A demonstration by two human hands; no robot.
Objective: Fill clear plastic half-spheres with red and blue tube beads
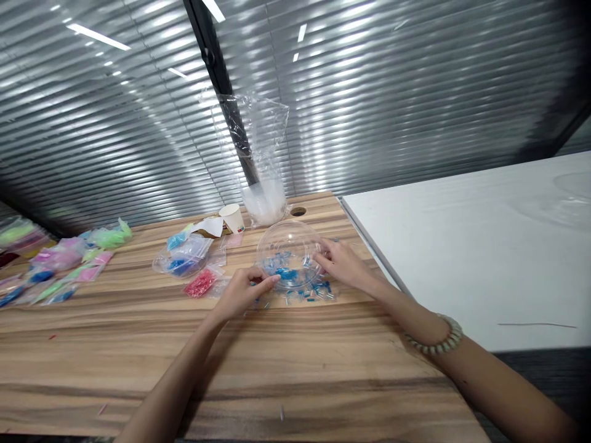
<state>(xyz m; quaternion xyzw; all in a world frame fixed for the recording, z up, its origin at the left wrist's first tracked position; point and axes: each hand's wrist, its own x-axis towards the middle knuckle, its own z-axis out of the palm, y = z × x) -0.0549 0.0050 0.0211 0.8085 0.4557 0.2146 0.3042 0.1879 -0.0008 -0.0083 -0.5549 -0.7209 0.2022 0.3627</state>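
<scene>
A clear round plastic bowl (290, 231) sits on the wooden table near its back right, with bright blue small pieces (285, 273) gathered at its near side. My left hand (247, 290) is at the bowl's lower left rim, thumb stretched along the edge and the other fingers curled under. On the opposite side, my right hand (344, 264) grips the right rim, its fingertips showing through or over the clear wall. Loose blue and clear tube-shaped pieces (311, 294) lie scattered just in front of the bowl, partly seen through it.
Left of the bowl are a bag of red pieces (200, 283), a clear container with a blue bag (179, 264) and a paper cup (232, 218). Behind stands a plastic bag of stacked clear containers (265, 200). Colourful bags (64, 252) lie far left; a white table (462, 246) adjoins right.
</scene>
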